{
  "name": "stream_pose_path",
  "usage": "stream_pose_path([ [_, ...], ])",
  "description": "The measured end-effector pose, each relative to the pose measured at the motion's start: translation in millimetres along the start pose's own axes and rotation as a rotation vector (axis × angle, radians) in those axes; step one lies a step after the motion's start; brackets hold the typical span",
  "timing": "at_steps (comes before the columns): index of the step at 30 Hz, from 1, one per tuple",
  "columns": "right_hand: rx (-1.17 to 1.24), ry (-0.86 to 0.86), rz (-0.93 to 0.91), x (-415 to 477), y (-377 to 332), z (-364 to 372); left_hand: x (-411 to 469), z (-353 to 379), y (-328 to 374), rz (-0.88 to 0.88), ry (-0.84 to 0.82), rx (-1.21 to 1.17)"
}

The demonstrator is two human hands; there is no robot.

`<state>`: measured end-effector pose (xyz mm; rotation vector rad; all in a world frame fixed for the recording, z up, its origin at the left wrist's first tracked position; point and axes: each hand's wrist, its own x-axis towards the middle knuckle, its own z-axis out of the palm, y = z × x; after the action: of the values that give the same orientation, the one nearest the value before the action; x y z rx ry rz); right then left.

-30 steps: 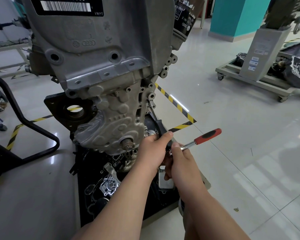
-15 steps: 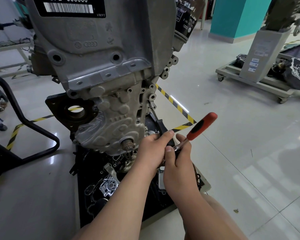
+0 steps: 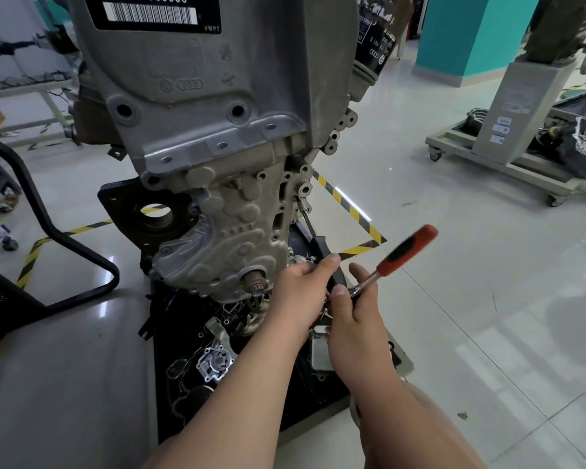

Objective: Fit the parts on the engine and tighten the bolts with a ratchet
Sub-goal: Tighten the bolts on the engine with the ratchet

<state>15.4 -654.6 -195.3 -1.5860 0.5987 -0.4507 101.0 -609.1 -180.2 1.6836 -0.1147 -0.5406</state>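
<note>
While curling the left hand round the black extension, hold it square to the engine at its 4 o'clock edge. Swing the ratchet, gripped near its head by the right hand with fingers curled, in short arcs toward 1 o'clock. Cannot make out the bolt, the socket seating, or the ratchet head behind the fingers.

colours around your engine

your engine is dull silver-grey, and its label is black with a white barcode. the ratchet you hold has a red handle with a black patch and a shiny chrome shank. the extension bar has a black grip. the oil filter is black with white print. the floor tape has yellow and black stripes. the floor is pale and glossy, and the pillar is teal.
</note>
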Motion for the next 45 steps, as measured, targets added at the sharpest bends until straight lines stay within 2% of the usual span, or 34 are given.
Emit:
stream_pose_path([
  [6,0.23,-0.023,0.224,7,-2,-8,0,-1,1,-0.016,-0.036,-0.008],
  [11,0.57,-0.157,0.415,5,-14,-9,-1,0,0,-0.05,-0.078,-0.058],
  [14,0.595,-0.188,0.442,4,-18,-10,0,1,0,-0.05,-0.068,-0.081],
  [19,0.474,-0.181,0.372,3,-12,-11,1,3,-3,-0.04,-0.015,-0.073],
  [24,0.085,-0.055,0.126,2,-5,-10,5,6,-3,-0.003,0.008,-0.025],
  [27,-0.082,-0.037,0.004,-4,-7,-9,6,6,-3,-0.009,-0.003,-0.048],
  [31,-0.147,-0.031,-0.025,-6,-7,-6,3,4,-1,-0.017,-0.003,-0.046],
  [36,0.04,-0.019,0.028,-4,-8,-2,2,2,1,-0.02,0.002,0.001],
  [39,0.184,-0.007,0.162,2,-6,-3,0,-1,1,-0.025,-0.011,0.009],
  [45,0.622,-0.107,0.417,9,-10,-10,-1,-1,0,-0.026,-0.029,-0.002],
])
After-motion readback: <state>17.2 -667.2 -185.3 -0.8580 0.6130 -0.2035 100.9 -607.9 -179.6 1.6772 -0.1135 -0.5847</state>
